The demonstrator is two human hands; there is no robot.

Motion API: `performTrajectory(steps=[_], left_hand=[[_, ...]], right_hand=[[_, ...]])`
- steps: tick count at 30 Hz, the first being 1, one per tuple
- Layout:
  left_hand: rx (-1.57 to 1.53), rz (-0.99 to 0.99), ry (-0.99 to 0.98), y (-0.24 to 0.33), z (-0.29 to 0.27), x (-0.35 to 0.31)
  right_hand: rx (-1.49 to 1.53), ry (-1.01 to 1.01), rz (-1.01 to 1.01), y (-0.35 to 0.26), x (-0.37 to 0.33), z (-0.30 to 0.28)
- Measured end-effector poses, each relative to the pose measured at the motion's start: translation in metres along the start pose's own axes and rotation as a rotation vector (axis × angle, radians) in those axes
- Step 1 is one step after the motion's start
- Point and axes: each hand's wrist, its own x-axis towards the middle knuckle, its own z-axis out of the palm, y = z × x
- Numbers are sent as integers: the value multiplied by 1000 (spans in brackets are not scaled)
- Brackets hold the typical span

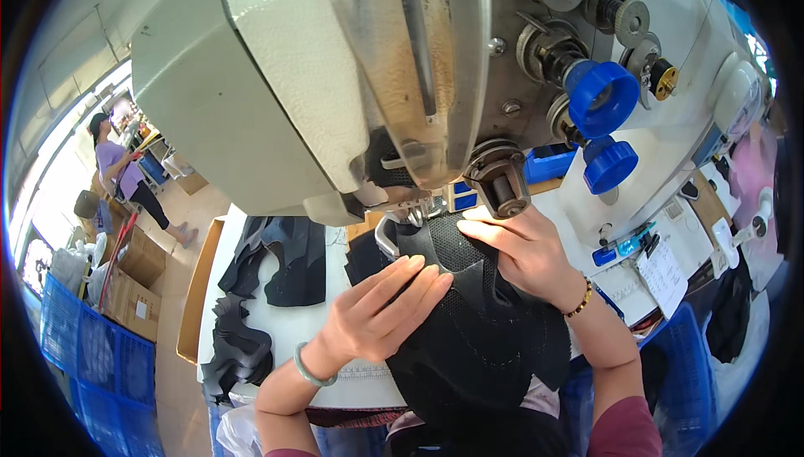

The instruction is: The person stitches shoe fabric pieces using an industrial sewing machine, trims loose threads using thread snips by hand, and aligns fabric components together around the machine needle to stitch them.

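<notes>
A black shoe upper [461, 365], part mesh and part smooth, lies under the presser foot [413, 213] of a large sewing machine [276, 64]. My left hand [377, 310], with a pale bangle on its wrist, pinches a loose flap at the near side of the foot; its thumb is hidden. On the right, my right hand [529, 252] grips the mesh edge close to the foot, with its fingers pressed together and partly under the machine head. The needle tip cannot be made out.
Black cut pieces [297, 264] are stacked on the white table [352, 373] at the left. Blue knobs [601, 97] jut from the machine head. A paper sheet [664, 277] and blue tool [624, 248] lie right. Blue crates [96, 348] and a person [121, 164] stand far left.
</notes>
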Motion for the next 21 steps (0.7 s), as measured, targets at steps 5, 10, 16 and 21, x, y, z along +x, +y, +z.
performTrajectory(steps=[5, 10, 16, 21], left_hand=[[14, -34, -22, -8, 4, 0], [-15, -79, -12, -15, 10, 4], [-60, -138, 42, -25, 25, -9], [-97, -210, 136, -30, 32, -21]], right_hand=[[31, -24, 61, 4, -1, 2], [29, -9, 95, 9, -2, 4], [49, 7, 102, 14, -3, 8], [19, 5, 120, 10, -4, 7]])
